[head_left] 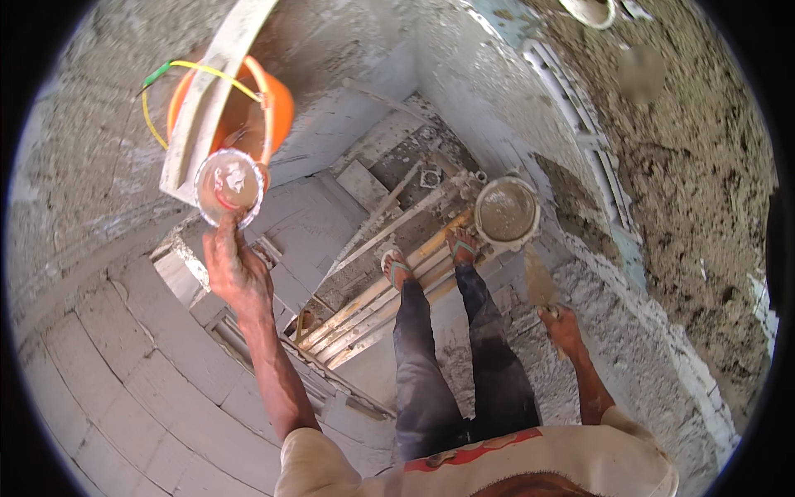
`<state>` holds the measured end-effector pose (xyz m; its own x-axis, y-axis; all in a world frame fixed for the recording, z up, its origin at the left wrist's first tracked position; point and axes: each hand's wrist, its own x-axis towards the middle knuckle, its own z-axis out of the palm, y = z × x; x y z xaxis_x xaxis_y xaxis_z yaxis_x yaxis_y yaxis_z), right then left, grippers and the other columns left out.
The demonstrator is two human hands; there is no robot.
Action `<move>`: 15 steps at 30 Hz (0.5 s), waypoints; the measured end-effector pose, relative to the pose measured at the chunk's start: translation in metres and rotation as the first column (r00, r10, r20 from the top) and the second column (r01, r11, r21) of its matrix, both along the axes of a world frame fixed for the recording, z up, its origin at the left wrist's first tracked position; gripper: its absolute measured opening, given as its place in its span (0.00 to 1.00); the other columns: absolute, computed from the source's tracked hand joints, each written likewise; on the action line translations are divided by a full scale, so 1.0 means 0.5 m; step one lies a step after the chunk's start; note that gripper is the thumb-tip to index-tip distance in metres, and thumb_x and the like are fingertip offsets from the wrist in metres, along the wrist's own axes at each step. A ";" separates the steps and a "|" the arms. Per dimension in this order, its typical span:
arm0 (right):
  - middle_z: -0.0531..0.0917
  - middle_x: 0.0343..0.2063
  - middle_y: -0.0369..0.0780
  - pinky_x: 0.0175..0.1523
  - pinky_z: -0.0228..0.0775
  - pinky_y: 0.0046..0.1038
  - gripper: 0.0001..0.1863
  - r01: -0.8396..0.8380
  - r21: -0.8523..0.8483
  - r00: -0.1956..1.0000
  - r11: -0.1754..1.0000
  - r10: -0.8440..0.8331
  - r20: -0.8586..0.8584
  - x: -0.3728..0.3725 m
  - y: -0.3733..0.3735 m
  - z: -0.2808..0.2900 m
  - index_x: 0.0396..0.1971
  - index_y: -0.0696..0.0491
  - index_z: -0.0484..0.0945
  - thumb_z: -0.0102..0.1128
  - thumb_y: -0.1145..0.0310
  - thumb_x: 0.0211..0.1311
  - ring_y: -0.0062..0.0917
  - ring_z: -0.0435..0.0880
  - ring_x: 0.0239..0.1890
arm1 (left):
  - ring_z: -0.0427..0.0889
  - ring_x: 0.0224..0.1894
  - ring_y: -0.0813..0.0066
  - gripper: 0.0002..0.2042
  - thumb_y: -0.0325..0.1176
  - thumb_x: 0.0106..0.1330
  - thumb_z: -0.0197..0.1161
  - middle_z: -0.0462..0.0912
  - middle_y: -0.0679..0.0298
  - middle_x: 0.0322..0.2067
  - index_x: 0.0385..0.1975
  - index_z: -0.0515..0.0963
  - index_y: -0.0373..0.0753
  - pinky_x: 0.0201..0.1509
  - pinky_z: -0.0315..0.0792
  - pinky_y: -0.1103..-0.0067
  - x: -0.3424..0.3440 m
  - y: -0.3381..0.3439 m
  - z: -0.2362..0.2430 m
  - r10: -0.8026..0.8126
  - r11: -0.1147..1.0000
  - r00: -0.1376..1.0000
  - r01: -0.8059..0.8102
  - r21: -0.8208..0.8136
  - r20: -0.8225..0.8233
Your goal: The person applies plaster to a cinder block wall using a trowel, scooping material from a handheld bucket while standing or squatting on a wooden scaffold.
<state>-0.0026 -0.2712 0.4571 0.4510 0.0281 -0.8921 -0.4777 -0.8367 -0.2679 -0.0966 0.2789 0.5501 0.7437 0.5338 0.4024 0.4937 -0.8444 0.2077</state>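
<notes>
Nearest my head cam: a fuzzy reddish-brown edge (530, 486), can't tell what, over a tan shirt (596, 460); beyond, dark trousers (501, 373) & flip-flops (398, 267) by planks (389, 306). L hand (238, 269), out left, fingers pinching near rim of a round tub (199, 186) w/ murky contents; orange bucket (281, 103) just beyond, partly behind a pale beam (184, 153). R hand (563, 327), near right, I see wrapped round the handle of a trowel (540, 282), blade pointing far. 2nd bucket (507, 243), w/ grey-brown mix, just past the tip. Rough mortar surface (687, 166) far right.
</notes>
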 end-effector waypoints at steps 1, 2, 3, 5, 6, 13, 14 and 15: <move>0.78 0.20 0.38 0.25 0.67 0.31 0.15 -0.032 -0.015 0.999 0.999 0.032 0.006 -0.003 -0.010 -0.007 0.34 0.60 0.79 0.63 0.61 0.65 0.21 0.75 0.19 | 0.82 0.37 0.62 0.16 0.13 0.64 0.59 0.82 0.56 0.35 0.50 0.79 0.35 0.44 0.77 0.70 -0.007 -0.029 0.003 -0.075 0.997 0.997 0.075 -0.004 -0.008; 0.79 0.22 0.40 0.28 0.70 0.31 0.16 -0.081 -0.021 0.996 0.996 0.082 0.041 -0.015 -0.030 -0.023 0.37 0.60 0.80 0.63 0.60 0.65 0.22 0.77 0.22 | 0.82 0.37 0.62 0.17 0.13 0.64 0.59 0.81 0.56 0.35 0.50 0.79 0.35 0.44 0.77 0.70 -0.010 -0.064 -0.001 -0.116 0.988 0.993 0.113 -0.107 -0.016; 0.81 0.24 0.41 0.32 0.72 0.32 0.17 -0.138 -0.021 0.988 0.990 0.139 0.073 -0.027 -0.049 -0.041 0.41 0.59 0.81 0.63 0.59 0.65 0.23 0.79 0.25 | 0.82 0.37 0.61 0.17 0.13 0.64 0.58 0.81 0.56 0.35 0.51 0.79 0.36 0.43 0.77 0.70 -0.013 -0.104 -0.015 -0.151 0.969 0.988 0.143 -0.201 -0.025; 0.83 0.29 0.43 0.41 0.74 0.33 0.20 -0.047 -0.073 0.999 0.996 0.046 -0.016 -0.043 -0.056 -0.049 0.48 0.58 0.82 0.64 0.57 0.64 0.27 0.81 0.31 | 0.81 0.37 0.60 0.22 0.10 0.58 0.59 0.80 0.56 0.36 0.52 0.79 0.37 0.43 0.77 0.69 -0.009 -0.179 -0.067 -0.263 0.913 0.961 0.218 -0.346 -0.088; 0.85 0.32 0.44 0.45 0.75 0.34 0.22 0.004 -0.099 0.997 0.995 -0.011 -0.070 -0.052 -0.052 -0.054 0.50 0.57 0.82 0.64 0.56 0.64 0.29 0.82 0.34 | 0.80 0.37 0.60 0.26 0.08 0.53 0.60 0.78 0.55 0.37 0.53 0.79 0.37 0.42 0.78 0.68 -0.008 -0.215 -0.101 -0.336 0.882 0.932 0.260 -0.393 -0.137; 0.78 0.23 0.38 0.32 0.69 0.31 0.22 0.150 -0.136 0.988 0.979 -0.153 -0.013 -0.191 -0.151 -0.133 0.50 0.57 0.80 0.64 0.55 0.65 0.24 0.76 0.24 | 0.78 0.47 0.47 0.21 0.14 0.53 0.58 0.77 0.50 0.43 0.49 0.79 0.34 0.51 0.74 0.61 0.048 -0.522 -0.392 -0.715 0.493 0.681 0.334 -0.804 -0.155; 0.76 0.19 0.35 0.28 0.68 0.30 0.20 0.138 -0.139 0.990 0.981 -0.138 0.009 -0.210 -0.165 -0.146 0.48 0.57 0.80 0.64 0.56 0.66 0.21 0.74 0.20 | 0.78 0.47 0.46 0.20 0.14 0.53 0.58 0.77 0.49 0.43 0.48 0.79 0.33 0.52 0.74 0.61 0.058 -0.559 -0.429 -0.734 0.448 0.663 0.313 -0.837 -0.145; 0.74 0.15 0.33 0.23 0.67 0.29 0.19 0.126 -0.144 0.992 0.981 -0.122 0.033 -0.226 -0.179 -0.156 0.46 0.57 0.81 0.65 0.57 0.66 0.17 0.72 0.16 | 0.78 0.46 0.46 0.20 0.14 0.53 0.58 0.77 0.49 0.42 0.47 0.79 0.34 0.51 0.74 0.61 0.071 -0.593 -0.460 -0.738 0.430 0.666 0.344 -0.835 -0.106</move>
<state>-0.1155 -0.3607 0.3793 0.4641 -0.1590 -0.8714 -0.5752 -0.8023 -0.1599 -0.0610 -0.0175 0.3199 0.9453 -0.1101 -0.3071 0.1763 -0.6198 0.7647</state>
